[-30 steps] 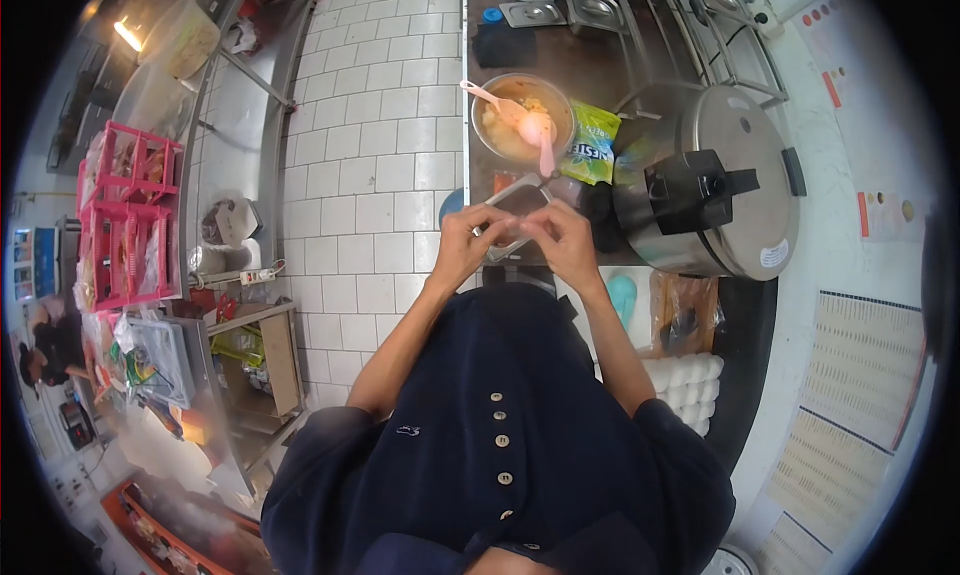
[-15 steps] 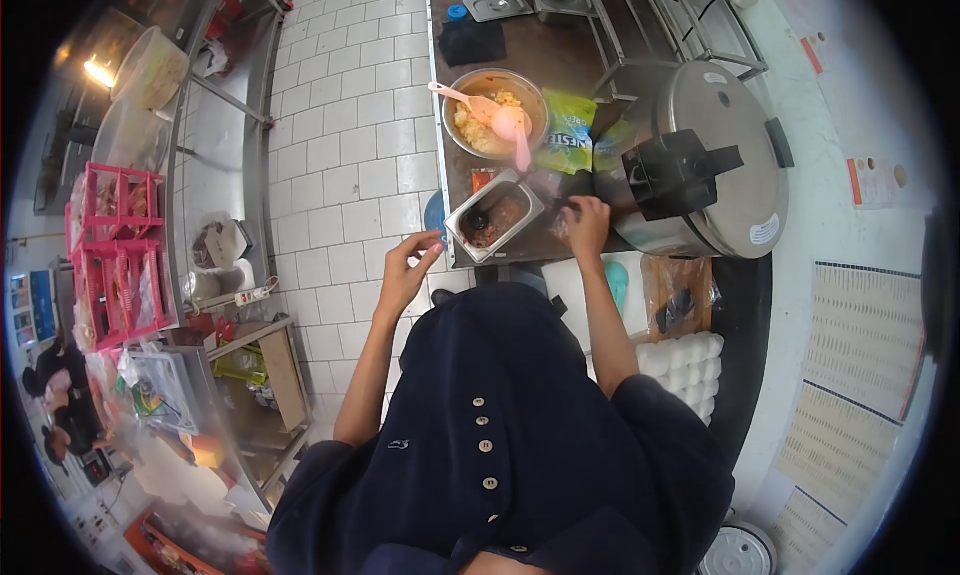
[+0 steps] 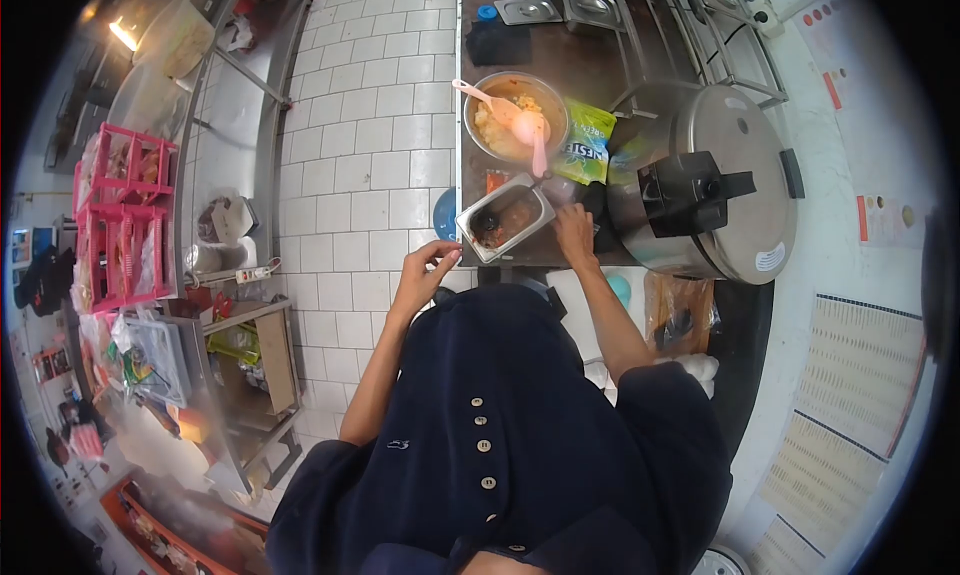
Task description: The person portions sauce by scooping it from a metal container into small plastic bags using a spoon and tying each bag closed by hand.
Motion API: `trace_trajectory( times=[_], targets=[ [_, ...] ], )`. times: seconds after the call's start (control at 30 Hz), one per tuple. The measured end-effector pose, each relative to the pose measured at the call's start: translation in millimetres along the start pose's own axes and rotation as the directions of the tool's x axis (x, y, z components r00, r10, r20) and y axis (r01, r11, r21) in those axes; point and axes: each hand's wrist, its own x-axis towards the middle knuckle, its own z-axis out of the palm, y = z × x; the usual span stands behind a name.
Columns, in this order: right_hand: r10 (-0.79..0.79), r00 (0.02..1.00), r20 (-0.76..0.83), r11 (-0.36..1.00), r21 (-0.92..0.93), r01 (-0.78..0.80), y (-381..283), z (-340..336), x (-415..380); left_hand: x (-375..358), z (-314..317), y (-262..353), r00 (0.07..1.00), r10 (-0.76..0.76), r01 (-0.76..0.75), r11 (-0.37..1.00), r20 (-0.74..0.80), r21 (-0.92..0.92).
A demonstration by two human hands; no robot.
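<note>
A rectangular metal container (image 3: 508,218) with reddish food and a dark utensil in it sits at the table's front edge. At its lower left corner is my left hand (image 3: 427,273), thumb and fingertips pressed together; whatever they hold is too small to name. To the container's right, my right hand (image 3: 574,230) reaches down beside a clear plastic item (image 3: 562,191), and its fingertips are hidden. Behind the container stands a round metal bowl (image 3: 500,153) of yellowish food, with a pink spoon (image 3: 490,98) and a pink ladle (image 3: 531,129) across it. A green packet (image 3: 586,140) lies right of the bowl.
A large steel cooker (image 3: 730,185) with a black handle occupies the right of the table (image 3: 560,50). Metal lids (image 3: 528,12) and a black cloth (image 3: 499,43) lie at the back. Pink baskets (image 3: 125,235) stand on the left. A blue round object (image 3: 446,215) shows beside the table edge.
The view has shifted, so the table appears further right. My right hand has moved closer to the container, and its fingers now point down. My left hand remains near the container's corner.
</note>
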Motion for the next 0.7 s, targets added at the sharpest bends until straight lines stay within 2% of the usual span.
trace_trajectory(
  times=[0.03,0.17,0.2,0.23,0.3,0.33,0.4,0.47,0.53,0.57,0.6,0.67,0.7],
  targets=[
    [0.06,0.994,0.092,0.998,-0.026,-0.057,2.0,6.8,0.8,2.2,0.7,0.1,0.999,0.025,-0.025,1.0,0.027,-0.007],
    [0.08,0.995,0.059,0.993,-0.088,-0.075,-9.1,-13.0,-2.8,4.8,2.2,12.6,0.998,0.029,-0.032,0.998,0.061,0.054],
    [0.352,0.936,-0.013,0.899,0.281,-0.334,-10.6,-20.0,-11.1,4.6,1.7,14.0,0.998,0.037,-0.04,0.998,0.05,0.056],
    [0.591,0.806,0.027,0.624,0.617,-0.479,-13.0,-26.2,-16.5,4.7,1.0,14.7,0.995,-0.004,0.004,1.0,0.1,-0.007],
    [0.591,0.805,0.049,0.531,0.728,-0.434,-28.0,-60.0,-30.6,5.6,6.0,20.3,0.984,-0.044,0.064,0.992,0.173,-0.109],
    [0.578,0.814,0.057,0.534,0.728,-0.43,-44.9,-80.6,-31.3,6.3,12.7,30.4,0.986,-0.049,0.067,0.991,0.156,-0.113],
    [0.432,0.888,0.156,0.251,0.925,-0.284,-101.5,-114.9,-36.3,7.9,28.3,60.0,0.96,-0.084,0.111,0.99,0.268,-0.087],
    [0.324,0.923,0.208,0.209,0.936,-0.285,-140.5,-128.7,-37.2,5.0,38.9,70.6,0.973,-0.052,0.074,0.993,0.225,-0.09],
    [0.247,0.954,0.172,0.417,0.869,-0.265,-165.3,-143.6,-29.5,2.9,38.8,63.2,0.985,-0.023,0.039,0.995,0.172,-0.088],
    [0.26,0.952,0.159,0.373,0.893,-0.251,-173.9,-140.7,-25.4,-0.8,31.8,69.1,0.983,-0.084,0.1,0.991,0.163,-0.093],
    [0.243,0.958,0.156,0.375,0.895,-0.241,-177.9,-142.6,-21.5,-3.5,25.6,66.8,0.986,-0.08,0.094,0.991,0.146,-0.095],
    [0.19,0.969,0.16,0.563,0.791,-0.241,-188.4,-149.5,-11.2,-12.2,11.8,60.8,0.995,-0.024,0.032,0.996,0.095,-0.082],
    [0.153,0.982,0.111,0.635,0.75,-0.184,-189.9,-140.4,-8.9,-17.5,6.9,60.6,0.997,-0.056,0.055,0.998,0.052,0.006]
  ],
)
